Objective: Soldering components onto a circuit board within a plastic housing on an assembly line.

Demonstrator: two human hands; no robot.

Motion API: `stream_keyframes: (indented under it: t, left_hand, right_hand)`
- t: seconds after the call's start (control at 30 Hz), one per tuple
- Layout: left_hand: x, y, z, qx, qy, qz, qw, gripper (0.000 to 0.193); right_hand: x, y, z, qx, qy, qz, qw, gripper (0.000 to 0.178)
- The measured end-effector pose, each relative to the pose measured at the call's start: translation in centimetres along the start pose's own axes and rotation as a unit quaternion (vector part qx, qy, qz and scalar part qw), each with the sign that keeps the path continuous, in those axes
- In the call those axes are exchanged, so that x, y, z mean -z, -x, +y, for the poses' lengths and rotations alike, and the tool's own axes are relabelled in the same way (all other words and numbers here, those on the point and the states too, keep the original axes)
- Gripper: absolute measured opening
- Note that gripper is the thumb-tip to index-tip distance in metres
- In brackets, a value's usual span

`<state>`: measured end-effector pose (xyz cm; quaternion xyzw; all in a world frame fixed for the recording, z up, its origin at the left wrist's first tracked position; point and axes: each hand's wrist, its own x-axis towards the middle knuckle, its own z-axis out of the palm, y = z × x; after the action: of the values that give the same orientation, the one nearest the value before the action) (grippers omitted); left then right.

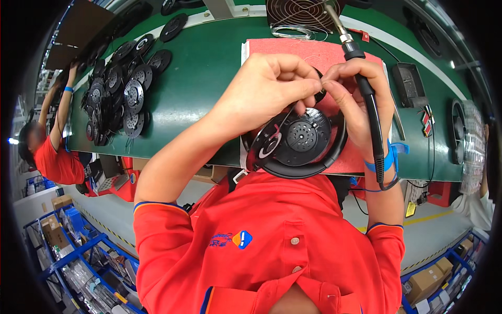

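My right hand [361, 91] is closed round the black handle of a soldering iron [369, 104], whose metal end points up and away from me. The thumb and forefinger of that hand are also pinched together, meeting the fingertips of my left hand [266, 86]. Whatever lies between the fingertips is too small to make out. A small black round part [319, 93] shows just behind them. Below my hands, a black headphone with a curved band [308, 168] lies on a pink foam mat [355, 152]. One ear cup shows a perforated round speaker plate [302, 137].
A heap of black perforated discs [112, 94] covers the left of the green table [193, 78]. At the back stand a fan grille [300, 13] and a coil of thin wire [298, 32]. A dark tray [409, 83] sits right. Another person [55, 157] works far left.
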<state>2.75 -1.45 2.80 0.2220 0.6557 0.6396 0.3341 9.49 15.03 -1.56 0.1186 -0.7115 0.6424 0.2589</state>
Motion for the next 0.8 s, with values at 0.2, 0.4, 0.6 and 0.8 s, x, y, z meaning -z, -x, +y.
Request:
stream_keyframes:
  t: [0.2,0.4,0.6,0.8]
  left_hand:
    - [-0.2,-2.4,-2.8,-0.118,-0.066,0.032,0.99,0.012]
    - [1.3,-3.2,-2.4,-0.129,-0.236,0.045,0.962,0.011]
    - [2.9,-4.7,-4.3,-0.246,-0.354,0.036,0.901,0.014]
    - [3.1,-4.8,-4.0,-0.17,-0.333,-0.027,0.927,0.013]
  right_hand:
    - [0.4,0.6,0.4,-0.021,0.1,0.029,0.994,0.022]
    - [0.1,1.6,-0.3,-0.052,0.185,-0.015,0.981,0.021]
    - [1.3,2.5,-0.2,0.024,0.273,0.002,0.962,0.024]
    - [1.7,2.5,-0.9,0.097,0.302,-0.017,0.948,0.021]
